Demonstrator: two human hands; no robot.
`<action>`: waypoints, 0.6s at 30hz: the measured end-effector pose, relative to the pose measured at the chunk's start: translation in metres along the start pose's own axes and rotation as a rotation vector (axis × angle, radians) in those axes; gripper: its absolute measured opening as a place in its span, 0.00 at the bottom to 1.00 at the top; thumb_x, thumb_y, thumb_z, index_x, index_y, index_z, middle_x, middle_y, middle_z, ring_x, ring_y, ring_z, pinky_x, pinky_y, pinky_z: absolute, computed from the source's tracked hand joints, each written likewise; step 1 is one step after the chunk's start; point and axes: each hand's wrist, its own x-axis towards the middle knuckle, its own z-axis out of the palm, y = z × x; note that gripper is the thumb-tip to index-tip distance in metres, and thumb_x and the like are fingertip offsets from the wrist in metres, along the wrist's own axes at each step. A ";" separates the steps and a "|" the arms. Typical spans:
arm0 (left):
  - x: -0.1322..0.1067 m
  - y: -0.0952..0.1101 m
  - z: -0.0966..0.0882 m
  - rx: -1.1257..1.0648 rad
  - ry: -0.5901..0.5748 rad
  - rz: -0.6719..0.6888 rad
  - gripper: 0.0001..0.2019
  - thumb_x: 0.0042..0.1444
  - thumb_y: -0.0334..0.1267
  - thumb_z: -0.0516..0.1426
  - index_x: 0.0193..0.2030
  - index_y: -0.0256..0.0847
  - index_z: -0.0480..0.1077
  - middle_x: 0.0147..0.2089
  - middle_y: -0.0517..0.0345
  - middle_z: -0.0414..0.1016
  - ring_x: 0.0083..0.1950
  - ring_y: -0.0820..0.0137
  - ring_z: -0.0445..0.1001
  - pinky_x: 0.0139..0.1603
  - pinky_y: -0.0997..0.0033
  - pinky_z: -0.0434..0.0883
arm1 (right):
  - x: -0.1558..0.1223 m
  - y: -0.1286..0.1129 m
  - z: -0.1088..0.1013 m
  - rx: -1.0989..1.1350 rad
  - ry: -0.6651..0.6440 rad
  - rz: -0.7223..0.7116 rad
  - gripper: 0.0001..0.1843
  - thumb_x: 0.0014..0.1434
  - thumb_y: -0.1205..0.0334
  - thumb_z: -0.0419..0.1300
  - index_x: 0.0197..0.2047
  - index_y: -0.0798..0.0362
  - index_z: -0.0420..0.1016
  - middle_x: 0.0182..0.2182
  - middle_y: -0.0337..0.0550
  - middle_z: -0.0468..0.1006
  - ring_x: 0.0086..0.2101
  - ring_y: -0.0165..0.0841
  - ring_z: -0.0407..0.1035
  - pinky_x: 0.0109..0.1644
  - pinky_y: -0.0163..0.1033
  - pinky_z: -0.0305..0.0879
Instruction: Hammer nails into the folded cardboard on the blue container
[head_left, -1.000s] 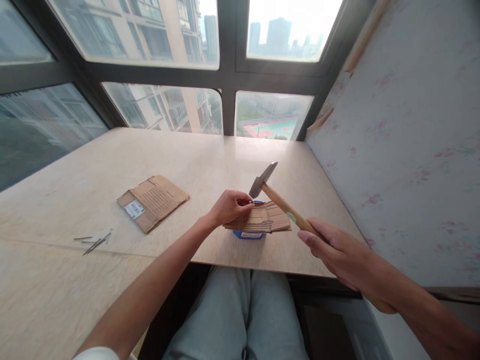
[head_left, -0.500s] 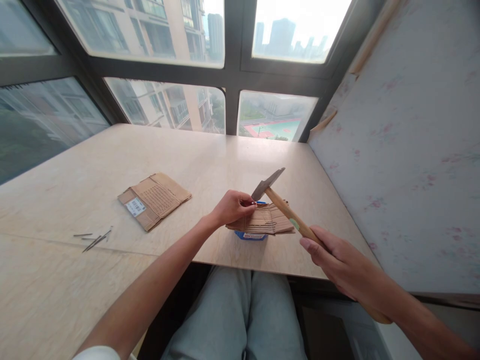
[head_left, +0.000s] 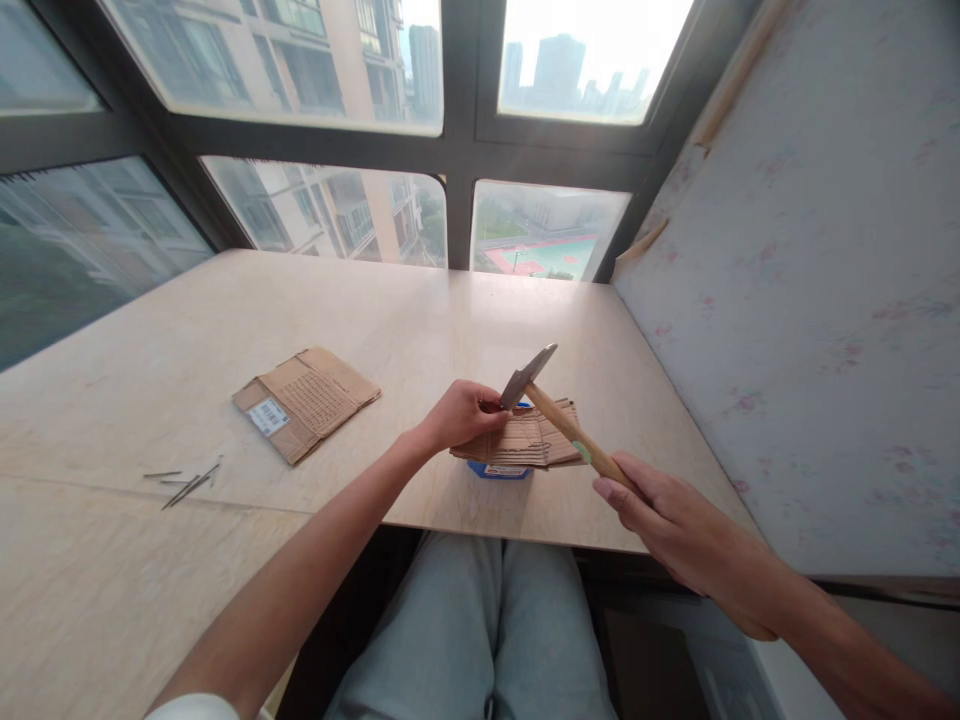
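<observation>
My right hand grips a hammer by its wooden handle, which has a green sticker. The metal hammer head is right at the fingertips of my left hand. Those fingers are pinched together over a stack of folded cardboard, and what they hold is hidden by the hammer head. Beneath the cardboard a blue container with a label props it above the table.
Several loose nails lie on the pale table at the left. Farther in is a folded cardboard piece with a white label. A papered wall bounds the right side, and windows stand behind.
The hammer head has dropped slightly and shifted left toward my left fingertips. My left hand stays pinched in nearly the same place. The whole view has shifted a little.
</observation>
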 end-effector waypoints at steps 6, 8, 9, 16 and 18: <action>0.001 0.001 0.000 0.008 0.021 0.011 0.07 0.52 0.37 0.62 0.30 0.37 0.80 0.29 0.56 0.80 0.31 0.71 0.75 0.30 0.75 0.66 | -0.004 -0.001 0.002 0.166 0.018 0.026 0.19 0.69 0.44 0.48 0.34 0.49 0.64 0.22 0.33 0.60 0.23 0.30 0.58 0.24 0.35 0.52; 0.001 0.001 0.000 0.014 0.017 0.007 0.07 0.52 0.37 0.62 0.30 0.37 0.80 0.28 0.57 0.80 0.30 0.71 0.74 0.30 0.75 0.66 | -0.004 0.000 0.002 0.130 0.016 0.016 0.19 0.69 0.44 0.48 0.33 0.49 0.64 0.23 0.33 0.61 0.23 0.30 0.58 0.25 0.35 0.52; 0.001 0.000 0.000 0.010 0.010 -0.001 0.07 0.52 0.37 0.62 0.30 0.36 0.80 0.28 0.57 0.80 0.30 0.71 0.74 0.30 0.75 0.66 | -0.003 0.000 0.003 0.098 0.011 0.006 0.19 0.69 0.44 0.48 0.33 0.49 0.63 0.23 0.34 0.62 0.23 0.30 0.59 0.25 0.35 0.53; 0.001 -0.002 -0.001 -0.030 -0.044 0.044 0.07 0.54 0.37 0.61 0.30 0.36 0.77 0.29 0.58 0.77 0.32 0.71 0.73 0.32 0.74 0.66 | -0.004 0.007 0.009 0.098 0.003 0.001 0.18 0.68 0.47 0.49 0.31 0.49 0.64 0.21 0.33 0.63 0.22 0.29 0.59 0.25 0.35 0.53; 0.000 -0.001 -0.001 -0.007 -0.042 0.046 0.08 0.54 0.38 0.61 0.29 0.36 0.76 0.28 0.58 0.76 0.31 0.72 0.72 0.31 0.74 0.65 | -0.006 0.006 0.011 0.194 0.016 0.046 0.19 0.68 0.46 0.50 0.30 0.49 0.63 0.19 0.31 0.59 0.18 0.27 0.54 0.20 0.33 0.49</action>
